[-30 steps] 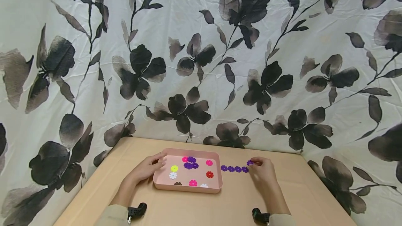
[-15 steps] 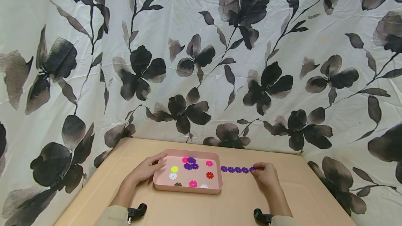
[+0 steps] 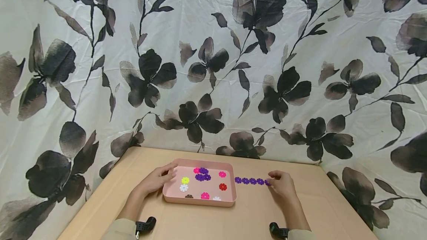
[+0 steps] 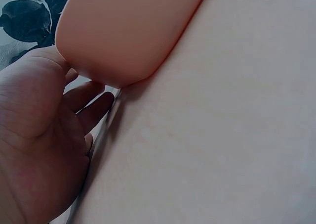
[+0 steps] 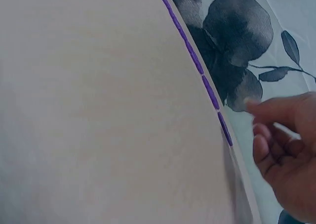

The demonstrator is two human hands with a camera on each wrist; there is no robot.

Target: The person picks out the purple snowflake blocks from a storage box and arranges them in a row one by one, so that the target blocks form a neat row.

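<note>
My left hand (image 3: 156,179) holds the left edge of a shallow pink tray (image 3: 200,200). In the left wrist view its fingers (image 4: 94,116) lie under the corner of the tray, with the thumb up at the rim. Right of the tray, several purple flower-shaped pieces (image 3: 252,180) lie flat in a row on the table. My right hand (image 3: 281,185) is at the right end of this row, partly covering the last purple piece (image 3: 267,182). In the right wrist view, its loosely bent fingers hold nothing and stand apart from the end piece (image 5: 224,128).
Inside the tray lie purple pieces (image 3: 202,177), pink pieces (image 3: 205,195), a yellow piece (image 3: 185,180), a red piece (image 3: 222,187), white pieces (image 3: 184,187) and a brown piece (image 3: 189,196). Behind the tan table (image 3: 186,221) hangs a floral cloth (image 3: 233,95).
My right hand brought a purple piece down to the right end of the row, then let go of it and lifted its fingers slightly. My left hand stayed on the tray.
</note>
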